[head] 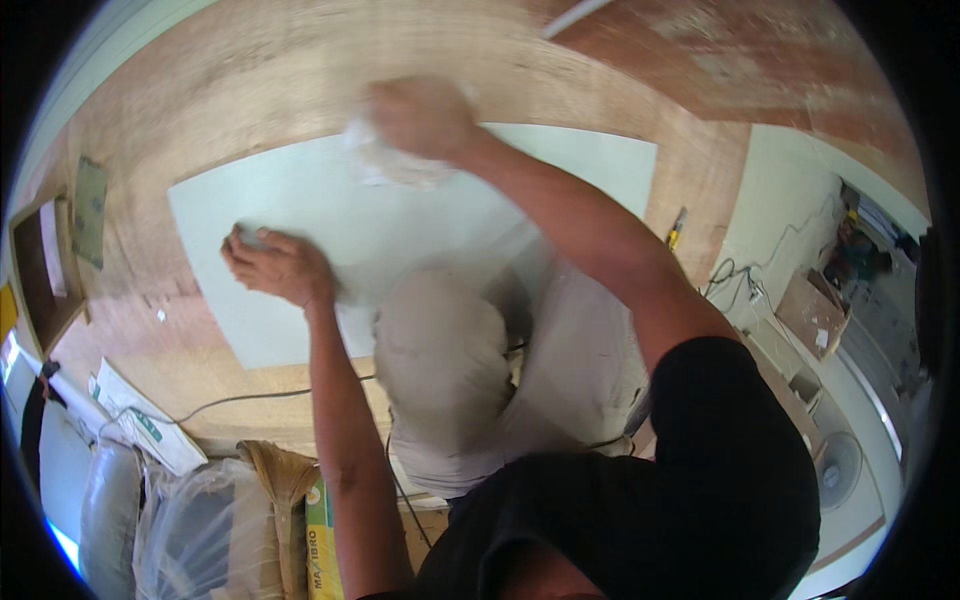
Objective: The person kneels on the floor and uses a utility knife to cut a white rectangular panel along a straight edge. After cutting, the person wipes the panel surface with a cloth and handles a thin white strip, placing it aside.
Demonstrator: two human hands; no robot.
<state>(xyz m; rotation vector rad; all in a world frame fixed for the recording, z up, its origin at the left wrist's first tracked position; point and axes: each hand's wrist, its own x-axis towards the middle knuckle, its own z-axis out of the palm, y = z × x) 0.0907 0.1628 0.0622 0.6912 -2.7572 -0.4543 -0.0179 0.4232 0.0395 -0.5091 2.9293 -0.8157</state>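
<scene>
A pale, smooth sheet [247,315] lies on a large plywood surface [247,82]. My right hand [424,116], blurred, is closed on a crumpled white cloth [405,171] at the sheet's far edge. Near the left end of the sheet rests my left hand [277,266], fingers curled around a small greyish object [251,236] that is mostly hidden. My knee in beige trousers [442,345] covers part of the sheet's near side.
A yellow utility knife [677,229] lies right of the sheet. At the left are a sandpaper strip [90,212] and an open wooden box frame [45,274]. A black cable [255,394] crosses the near side, by a straw broom [281,480]. A fan [838,472] stands at right.
</scene>
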